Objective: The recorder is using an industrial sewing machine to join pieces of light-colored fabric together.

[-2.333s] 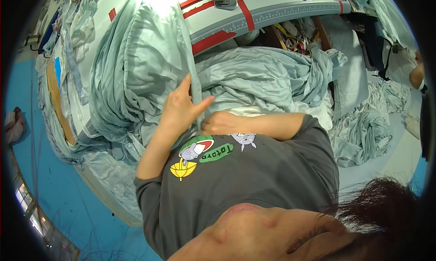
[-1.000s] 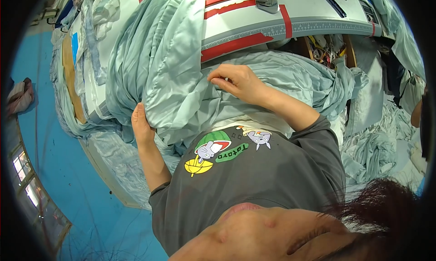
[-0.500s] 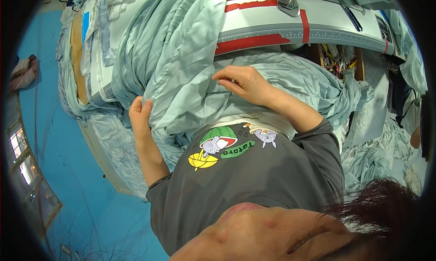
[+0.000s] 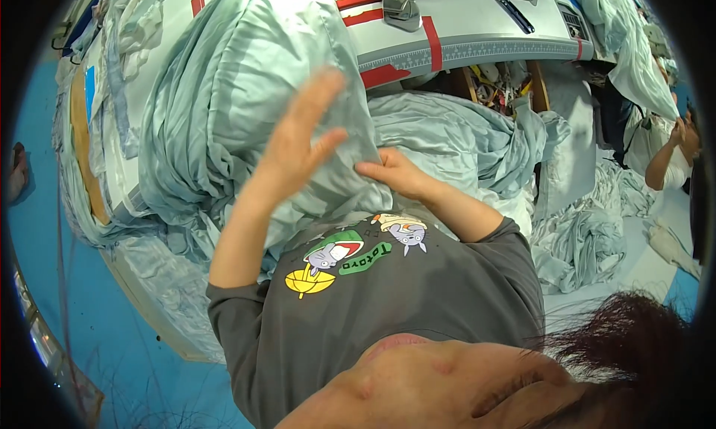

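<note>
A large pale green satiny cloth (image 4: 253,86) hangs in folds over the table's near edge and down against my body. My left hand (image 4: 298,142) is above it, fingers stretched out and thumb apart, with nothing in them; the fingertips are smeared by motion. At the cloth's right edge, my right hand (image 4: 395,173) pinches the fabric between thumb and fingers. Behind that hand lies a second heap of the same green cloth (image 4: 455,130), bunched below the table edge.
A long ruler strip (image 4: 477,50) runs along the white table's edge, with red tape (image 4: 432,45) across it. Metal hardware (image 4: 403,13) and a dark cutter (image 4: 514,11) lie on top. Below is an open drawer (image 4: 538,86) of small tools. Another person's arm (image 4: 664,160) shows far right.
My left hand has let go of the cloth's left side and moved right and up over it. The right hand has dropped to the cloth's edge and closed on it. The view has shifted right.
</note>
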A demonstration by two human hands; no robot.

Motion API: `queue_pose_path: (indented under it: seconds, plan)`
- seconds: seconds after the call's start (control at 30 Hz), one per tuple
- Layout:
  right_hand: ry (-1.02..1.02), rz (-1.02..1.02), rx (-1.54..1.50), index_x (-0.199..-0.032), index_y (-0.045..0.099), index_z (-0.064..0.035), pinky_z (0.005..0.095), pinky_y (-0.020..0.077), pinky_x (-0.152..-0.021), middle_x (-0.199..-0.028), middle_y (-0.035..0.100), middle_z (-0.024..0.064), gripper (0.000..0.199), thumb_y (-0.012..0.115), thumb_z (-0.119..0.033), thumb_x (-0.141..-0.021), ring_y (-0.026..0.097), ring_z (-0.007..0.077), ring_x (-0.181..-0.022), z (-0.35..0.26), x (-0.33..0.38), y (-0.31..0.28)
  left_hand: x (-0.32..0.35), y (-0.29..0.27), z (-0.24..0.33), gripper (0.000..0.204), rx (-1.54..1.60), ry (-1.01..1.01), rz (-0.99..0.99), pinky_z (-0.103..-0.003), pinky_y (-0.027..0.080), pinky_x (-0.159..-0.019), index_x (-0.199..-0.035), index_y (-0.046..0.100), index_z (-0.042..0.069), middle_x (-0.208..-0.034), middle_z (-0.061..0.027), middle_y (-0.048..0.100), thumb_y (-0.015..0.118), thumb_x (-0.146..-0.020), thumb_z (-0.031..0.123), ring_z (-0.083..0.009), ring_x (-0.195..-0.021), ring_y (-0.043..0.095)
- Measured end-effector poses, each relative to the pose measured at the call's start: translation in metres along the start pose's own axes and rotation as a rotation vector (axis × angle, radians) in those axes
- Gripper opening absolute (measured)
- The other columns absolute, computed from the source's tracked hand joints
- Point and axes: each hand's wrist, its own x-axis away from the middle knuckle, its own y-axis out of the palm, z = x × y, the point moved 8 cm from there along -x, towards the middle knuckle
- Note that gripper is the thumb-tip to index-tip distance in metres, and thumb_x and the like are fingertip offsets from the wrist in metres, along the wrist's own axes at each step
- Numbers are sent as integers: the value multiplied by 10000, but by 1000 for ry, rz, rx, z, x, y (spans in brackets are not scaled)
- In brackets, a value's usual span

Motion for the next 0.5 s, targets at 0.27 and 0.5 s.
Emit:
queue_pose_path:
  seconds: [0.27, 0.5]
  plan:
    - [7, -11, -63, -1073, 644, -15, 250, 467, -744, -920, 654, -18, 276, 609, -250, -933, 558, 49, -821, 8, 15, 0, -32, -53, -55, 622, -808, -104, 38, -486, 166, -1136, -1426, 380, 153, -1525, -99, 259, 521, -904, 460, -304, -1417, 199]
    - [-174, 64, 799, -793, 618, 19, 424, 471, -646, -708, 592, 254, 495, 530, -450, -927, 574, 422, -699, 12, 7, 1, -41, 2, -17, 639, -580, 159, -12, -441, 276, -1107, -1373, 432, 90, -1442, -76, 409, 684, -790, 164, -282, -1360, 339]
